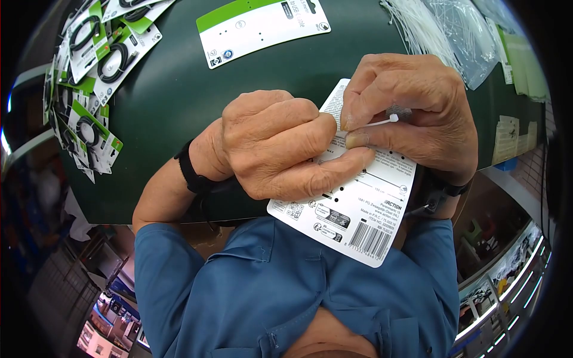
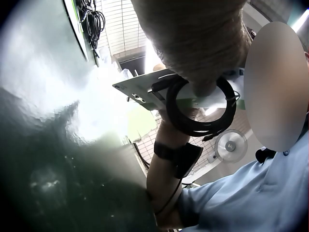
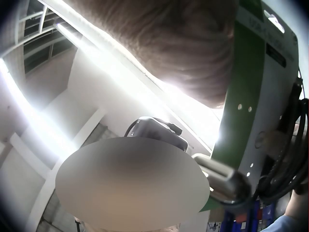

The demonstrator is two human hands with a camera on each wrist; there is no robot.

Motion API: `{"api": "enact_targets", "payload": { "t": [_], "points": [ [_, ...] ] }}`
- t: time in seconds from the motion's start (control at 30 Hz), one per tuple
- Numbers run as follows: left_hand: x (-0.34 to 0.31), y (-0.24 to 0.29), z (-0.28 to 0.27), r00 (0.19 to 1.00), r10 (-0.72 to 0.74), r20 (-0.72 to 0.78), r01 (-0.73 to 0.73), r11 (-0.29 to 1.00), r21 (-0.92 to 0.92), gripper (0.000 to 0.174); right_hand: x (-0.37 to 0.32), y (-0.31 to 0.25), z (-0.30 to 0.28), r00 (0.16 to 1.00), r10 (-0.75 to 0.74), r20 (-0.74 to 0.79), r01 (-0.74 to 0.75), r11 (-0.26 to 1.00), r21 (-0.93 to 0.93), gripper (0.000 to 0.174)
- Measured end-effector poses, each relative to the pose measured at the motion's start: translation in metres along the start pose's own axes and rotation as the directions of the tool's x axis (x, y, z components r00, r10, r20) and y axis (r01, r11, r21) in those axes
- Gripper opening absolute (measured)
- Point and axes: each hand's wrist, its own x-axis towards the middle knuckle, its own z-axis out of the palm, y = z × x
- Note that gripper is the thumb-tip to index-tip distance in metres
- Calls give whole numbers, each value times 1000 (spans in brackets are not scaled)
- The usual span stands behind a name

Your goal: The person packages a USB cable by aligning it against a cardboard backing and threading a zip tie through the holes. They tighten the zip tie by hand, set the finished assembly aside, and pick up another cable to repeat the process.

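Note:
A white printed cardboard card (image 1: 373,238), tilted, has its barcode side facing up in the head view. My left hand (image 1: 280,146) grips it from the left, fingers curled over its upper part. A coiled black cable (image 2: 201,130) hangs against the card's other side in the left wrist view. My right hand (image 1: 421,107) pinches a thin white cable tie (image 1: 376,123) between thumb and fingertips at the card's upper part, the tie's small head sticking out to the right. A metal cable plug (image 3: 222,176) shows beside the card's green band in the right wrist view.
Another white and green card (image 1: 262,30) lies flat on the dark green table (image 1: 173,119). Packed cards with black cables (image 1: 116,62) are heaped at the left. Loose white cable ties (image 1: 421,30) and a clear plastic bag (image 1: 471,45) lie at the back right.

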Motion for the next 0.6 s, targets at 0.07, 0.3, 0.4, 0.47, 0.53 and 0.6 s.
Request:
{"api": "enact_targets", "payload": {
  "t": [0.07,0.3,0.4,0.47,0.53,0.6],
  "points": [
    [0,1,-4,999,-16,28,17,1000,-20,47,0,2,-2,1000,-15,6,15,1000,-7,20],
    [2,-4,-9,984,-147,102,160,977,-137,39,-2,7,13,843,11,-539,90,983,161,25],
    [-1,-11,-6,872,-489,-28,482,867,-129,28,-3,21,9,555,-154,-818,151,985,-83,20],
    [-9,-12,-2,766,-636,-96,594,757,-272,23,-4,28,6,556,-242,-795,212,966,-146,21],
    [-14,-14,0,468,-876,-113,686,441,-578,15,-4,33,7,539,-385,-749,309,918,-249,23],
    [-1,-18,-1,353,-928,-118,669,339,-662,14,3,27,19,654,-437,-617,301,899,-317,26]
  ]
}}
